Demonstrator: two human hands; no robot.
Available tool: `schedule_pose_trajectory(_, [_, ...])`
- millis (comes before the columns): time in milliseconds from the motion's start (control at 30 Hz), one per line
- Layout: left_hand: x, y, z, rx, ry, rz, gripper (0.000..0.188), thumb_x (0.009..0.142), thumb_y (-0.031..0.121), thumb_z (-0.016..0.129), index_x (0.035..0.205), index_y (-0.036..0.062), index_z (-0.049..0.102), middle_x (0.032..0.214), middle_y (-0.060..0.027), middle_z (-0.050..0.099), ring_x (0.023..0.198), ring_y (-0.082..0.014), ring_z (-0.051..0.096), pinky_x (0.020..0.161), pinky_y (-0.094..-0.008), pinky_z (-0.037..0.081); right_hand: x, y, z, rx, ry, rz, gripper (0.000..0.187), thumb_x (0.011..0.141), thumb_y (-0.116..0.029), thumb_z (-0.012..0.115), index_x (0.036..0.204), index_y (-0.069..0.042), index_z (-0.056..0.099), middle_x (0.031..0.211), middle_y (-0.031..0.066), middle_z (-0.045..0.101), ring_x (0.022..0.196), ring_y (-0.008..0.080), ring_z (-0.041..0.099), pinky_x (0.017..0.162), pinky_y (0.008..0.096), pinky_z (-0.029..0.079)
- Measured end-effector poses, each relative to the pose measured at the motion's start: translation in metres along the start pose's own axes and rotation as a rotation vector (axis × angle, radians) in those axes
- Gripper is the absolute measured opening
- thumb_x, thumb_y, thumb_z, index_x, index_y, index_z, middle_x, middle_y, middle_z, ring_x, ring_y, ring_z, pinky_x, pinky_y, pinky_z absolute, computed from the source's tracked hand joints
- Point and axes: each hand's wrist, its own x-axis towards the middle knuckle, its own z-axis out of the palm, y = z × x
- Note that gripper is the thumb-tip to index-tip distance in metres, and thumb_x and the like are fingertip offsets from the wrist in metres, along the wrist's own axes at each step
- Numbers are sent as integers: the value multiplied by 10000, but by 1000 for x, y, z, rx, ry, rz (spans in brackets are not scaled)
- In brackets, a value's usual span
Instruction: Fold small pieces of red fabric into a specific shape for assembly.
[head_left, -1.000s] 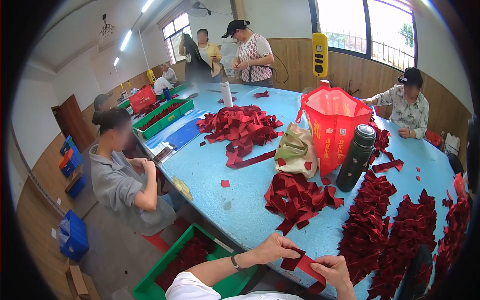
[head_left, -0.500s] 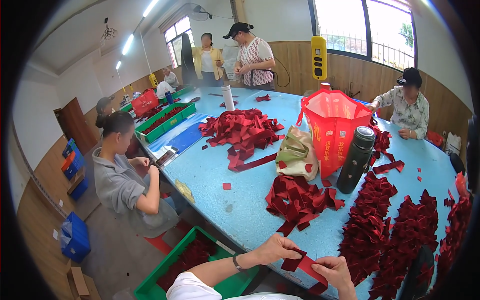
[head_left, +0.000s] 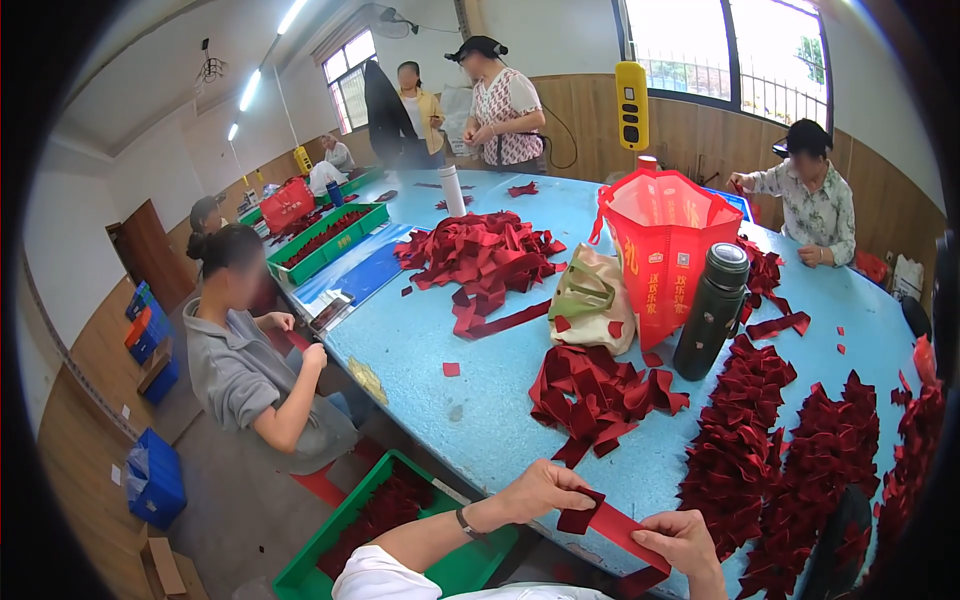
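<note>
Over the near edge of the table, my left hand (head_left: 540, 492) pinches the folded dark end of a red velvet ribbon strip (head_left: 622, 528). My right hand (head_left: 684, 542) grips the same strip farther along, with its tail hanging below the fingers. Between the two hands the strip is stretched, its smoother, brighter side showing. Just beyond them lies a loose heap of red ribbon strips (head_left: 592, 398). To the right of my hands runs a thick row of folded red ribbon pieces (head_left: 738, 440), with another row (head_left: 822, 475) beside it.
A green crate (head_left: 310, 572) with dark red pieces stands below the table's edge at left. Beyond the heap stand a dark green flask (head_left: 712, 315), a cloth bag (head_left: 590, 300) and a red bag (head_left: 665, 250). A co-worker (head_left: 265, 360) sits at left; others are around the blue table (head_left: 420, 365).
My hands have drawn slightly apart, and more of the strip shows between them. At left, the seated co-worker's hands have shifted, and a red strip now shows in them.
</note>
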Motion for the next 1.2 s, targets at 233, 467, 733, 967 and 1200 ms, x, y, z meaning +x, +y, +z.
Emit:
schedule_pose_trajectory(233, [-3, -3, -1, -57, 22, 0, 183, 803, 51, 697, 971, -18, 692, 859, -28, 683, 772, -61, 584, 716, -215, 476, 9, 4, -6, -118, -59, -43, 139, 802, -114, 709, 855, 15, 700, 632, 3, 631, 560, 23, 507, 501, 192, 401])
schedule_pose_trajectory(467, [9, -35, -17, 57, 134, 27, 163, 805, 35, 686, 953, -33, 682, 836, -47, 683, 724, -68, 605, 665, -211, 497, 32, 37, 4, -336, -28, -88, 151, 825, -129, 680, 884, 10, 689, 646, 49, 637, 592, 51, 521, 539, 225, 428])
schedule_pose_trajectory(733, [7, -40, -28, 78, 151, -11, 179, 817, 42, 675, 982, -27, 685, 879, -42, 687, 804, -70, 601, 751, -216, 494, 33, 21, 10, -480, -11, -169, 141, 827, -114, 661, 899, 5, 681, 682, 104, 657, 578, 115, 560, 564, 271, 463])
schedule_pose_trajectory(967, [-5, -46, -23, 67, 161, -5, 188, 822, 51, 672, 995, -23, 681, 893, -38, 687, 814, -60, 594, 745, -211, 494, 20, 17, 12, -539, -22, -246, 133, 825, -115, 645, 892, -4, 674, 732, 150, 658, 611, 236, 621, 597, 318, 491])
schedule_pose_trajectory(1200, [2, -41, -31, 547, 177, 235, 157, 790, 88, 685, 909, -15, 689, 803, -11, 685, 713, -62, 588, 672, -227, 492, 31, 23, 5, -674, -29, -260, 115, 837, -128, 593, 879, -42, 656, 807, 180, 634, 757, 357, 615, 657, 391, 499])
